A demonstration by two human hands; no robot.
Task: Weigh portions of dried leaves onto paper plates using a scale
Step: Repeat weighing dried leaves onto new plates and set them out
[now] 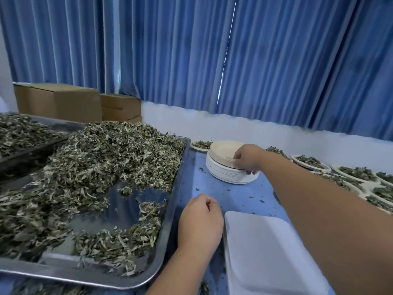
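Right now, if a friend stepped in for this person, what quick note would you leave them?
Right hand grips the top plate of the plate stack.
Left hand idle, holding nothing, between the tray of dried leaves and the white scale, which is bare.
Done: several filled plates lie to the right.
To do: set a plate on the scale, add leaves, weigh.

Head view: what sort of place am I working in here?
Probably a small herb or tea packing room, not a kitchen. The signs are a metal tray heaped with dried leaves, a stack of paper plates gripped by the right hand beside rows of filled plates, and cardboard boxes behind.
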